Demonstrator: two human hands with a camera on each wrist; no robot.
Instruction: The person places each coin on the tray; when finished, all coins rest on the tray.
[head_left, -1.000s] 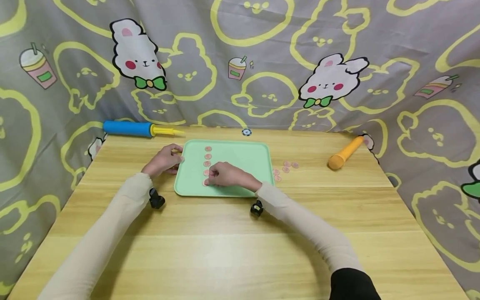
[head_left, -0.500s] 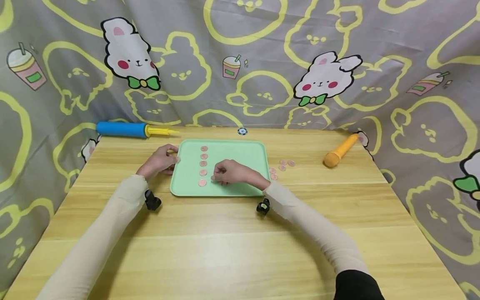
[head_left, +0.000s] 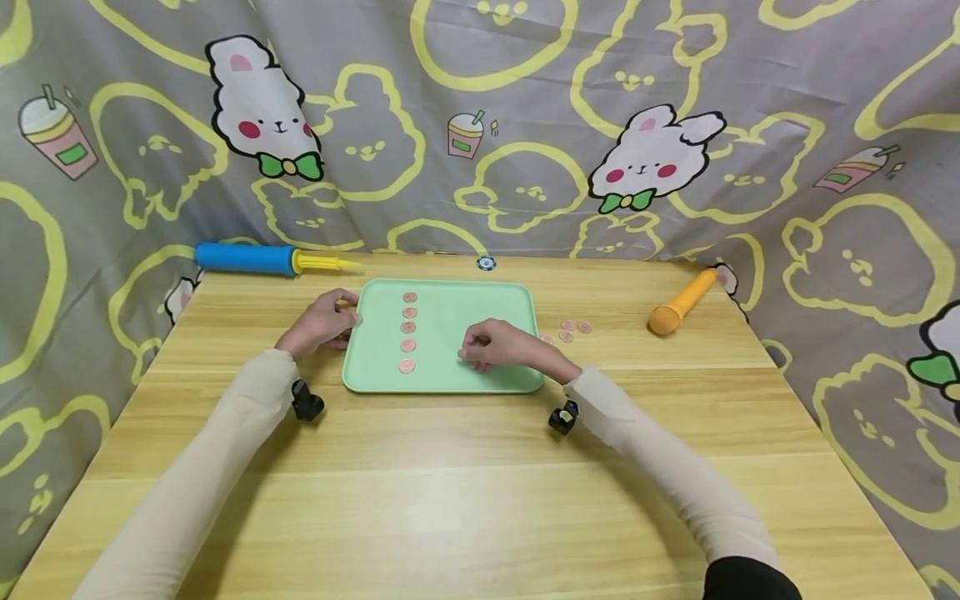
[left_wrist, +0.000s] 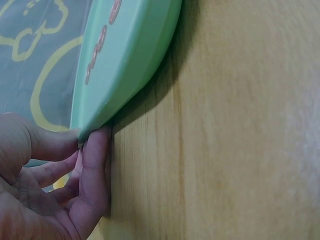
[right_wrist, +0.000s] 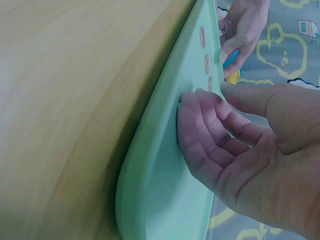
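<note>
green tray (head_left: 487, 317) at mid tabletop (head_left: 465, 492). right hand (head_left: 498, 346) hovers over the tray's near right part, fingers loosely curled, holding nothing; left hand (head_left: 322, 321) pinches its left rim. five coins (head_left: 408, 330) line its left side; loose coins (head_left: 572, 330) lie right of the tray.

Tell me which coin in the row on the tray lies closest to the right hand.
The nearest-end coin, last of the five in the row on the green tray. It lies just left of the right hand; the other four sit farther back.
</note>
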